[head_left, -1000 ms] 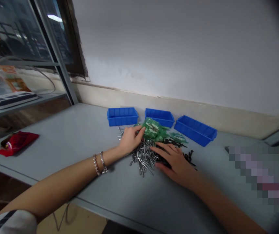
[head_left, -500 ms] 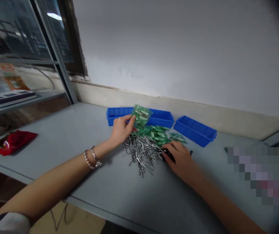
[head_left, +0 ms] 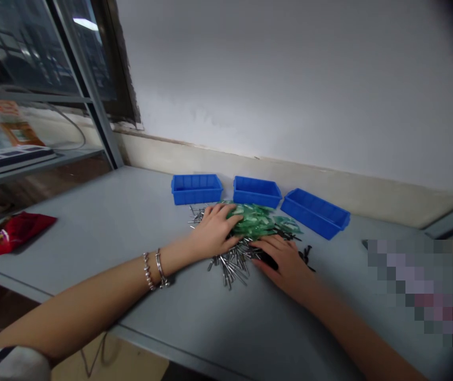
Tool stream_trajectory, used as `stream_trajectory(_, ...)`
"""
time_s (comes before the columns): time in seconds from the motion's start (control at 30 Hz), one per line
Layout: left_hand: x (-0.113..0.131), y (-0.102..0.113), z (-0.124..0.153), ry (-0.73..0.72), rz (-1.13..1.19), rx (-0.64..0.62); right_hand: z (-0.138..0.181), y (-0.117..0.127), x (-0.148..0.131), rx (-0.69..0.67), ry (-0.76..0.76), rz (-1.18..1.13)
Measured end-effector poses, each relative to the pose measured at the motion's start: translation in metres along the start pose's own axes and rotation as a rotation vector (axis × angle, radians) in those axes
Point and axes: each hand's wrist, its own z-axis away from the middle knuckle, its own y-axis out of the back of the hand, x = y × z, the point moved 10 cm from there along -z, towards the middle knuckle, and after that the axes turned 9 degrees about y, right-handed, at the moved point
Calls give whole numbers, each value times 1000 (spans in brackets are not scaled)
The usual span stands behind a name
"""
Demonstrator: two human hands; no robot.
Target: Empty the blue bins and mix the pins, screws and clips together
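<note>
My left hand point(head_left: 216, 230) lies over the pile with its fingers spread, touching the edge of the green plastic packets point(head_left: 253, 219). Silver metal rods or long rivets point(head_left: 230, 267) are heaped beneath and in front of it, partly covered. Just to the right, my right hand point(head_left: 284, 259) rests on the pile with fingers stretched out and thumb apart. Under and beside that hand lie black screws point(head_left: 307, 254), mostly hidden by the palm. Both hands appear to hold nothing.
Behind the pile stand a left blue bin point(head_left: 196, 197), a middle blue bin point(head_left: 257, 198) and a right blue bin point(head_left: 315, 214). A red pouch point(head_left: 24, 230) lies at the table's left. A metal shelf point(head_left: 71, 159) holds a power strip point(head_left: 12, 159). The wall rises behind.
My left hand has let go of a raised green packet and come down onto the pile, fingers spreading. My right hand has shifted slightly left, and more black screws show.
</note>
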Motion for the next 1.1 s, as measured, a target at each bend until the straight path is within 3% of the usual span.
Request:
stream_trajectory(0.37, 19, 11, 4, -123, 44, -37, 7, 22, 18, 196, -56, 72)
stream_trajectory(0.57, 20, 4, 5, -140, 36, -71, 7, 11, 22, 78, -90, 79)
stream_trajectory(0.83, 18, -2, 6, -133, 65, -100, 2, 9, -5, 41, 39, -70)
stream_trajectory(0.97, 18, -2, 6, -142, 75, -92, 4, 2, -5, -2, 33, -8)
stream_trajectory(1.1, 17, -4, 6, -135, 67, -110, 4, 6, -1, 44, 26, 32)
